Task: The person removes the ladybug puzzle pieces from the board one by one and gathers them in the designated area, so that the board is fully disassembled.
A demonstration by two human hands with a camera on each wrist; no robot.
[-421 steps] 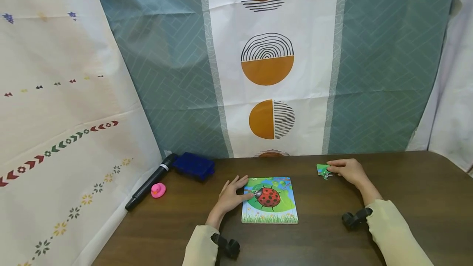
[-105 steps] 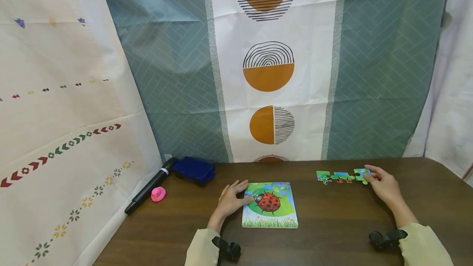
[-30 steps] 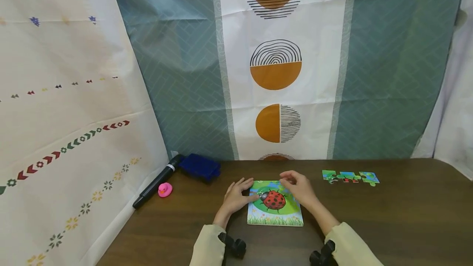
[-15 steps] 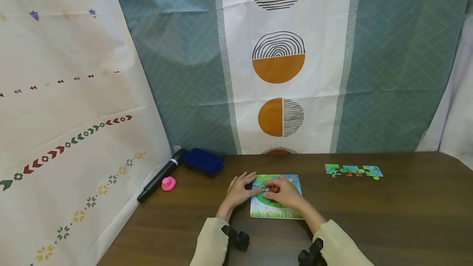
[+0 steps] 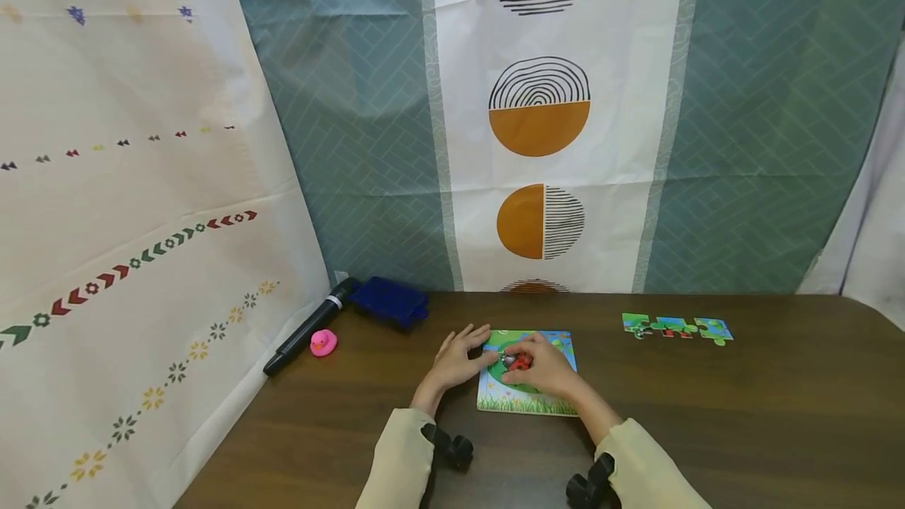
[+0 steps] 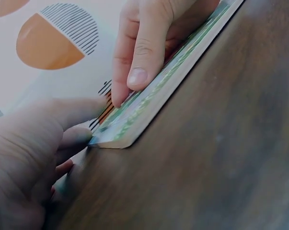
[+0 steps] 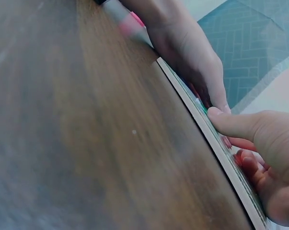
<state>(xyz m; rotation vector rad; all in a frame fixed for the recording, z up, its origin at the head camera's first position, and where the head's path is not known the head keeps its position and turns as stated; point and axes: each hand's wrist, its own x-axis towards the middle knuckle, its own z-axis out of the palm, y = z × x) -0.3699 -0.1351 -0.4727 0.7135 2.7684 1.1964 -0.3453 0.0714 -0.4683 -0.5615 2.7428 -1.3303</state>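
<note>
A square jigsaw puzzle board (image 5: 526, 407) with a ladybug picture lies flat on the table. My left hand (image 5: 458, 364) rests at its left side, fingers spread and thumb on the picture. Over the board's middle, my right hand (image 5: 551, 371) has thumb and forefinger curled at either side of a red ladybug puzzle piece (image 5: 521, 361), pinching it close to the board. The right wrist view shows the right thumb (image 7: 230, 122) low over the board's edge (image 7: 216, 148). Three loose pieces lie in a row to the right: a left one (image 5: 635, 321), a middle one (image 5: 671, 324) and a right one (image 5: 716, 327).
On the brown table (image 5: 707, 422), a thick black marker (image 5: 307, 332) lies at the left beside a pink toy duck (image 5: 323, 342). A dark blue box-like thing (image 5: 390, 302) sits at the back left. Patterned cloth (image 5: 346, 140) hangs behind the table.
My right hand first laid pieces in a row at the right, then came back to the board. Its fingers moved from the top edge down onto the ladybug. The left hand stayed on the board.
</note>
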